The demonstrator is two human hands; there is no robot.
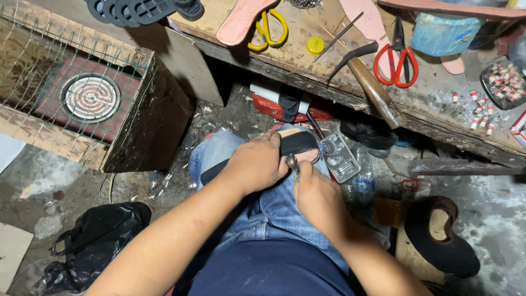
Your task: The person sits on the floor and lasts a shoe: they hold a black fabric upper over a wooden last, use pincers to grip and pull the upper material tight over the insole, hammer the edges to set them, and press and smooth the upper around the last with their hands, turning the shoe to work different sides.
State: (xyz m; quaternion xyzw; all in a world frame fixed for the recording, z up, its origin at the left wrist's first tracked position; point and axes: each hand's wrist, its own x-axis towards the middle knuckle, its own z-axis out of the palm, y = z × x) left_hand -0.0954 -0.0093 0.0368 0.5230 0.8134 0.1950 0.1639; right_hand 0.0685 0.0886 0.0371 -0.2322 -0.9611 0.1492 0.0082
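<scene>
Left hand [256,163] pressing black shoe sole [296,143] on lap, fingers curled over it. Right hand [316,194] gripping small metal tool [292,163] against sole. Red scissors [396,57], hammer [368,77] lying on far table [307,66].

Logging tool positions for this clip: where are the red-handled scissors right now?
In the head view, the red-handled scissors lie on the wooden workbench at upper right, just right of the hammer and left of a blue plastic bag.

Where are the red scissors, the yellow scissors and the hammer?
red scissors [395,67]: head view, on the red handle loops.
yellow scissors [268,30]: head view, on the yellow handles.
hammer [375,90]: head view, on the wooden handle.
</scene>
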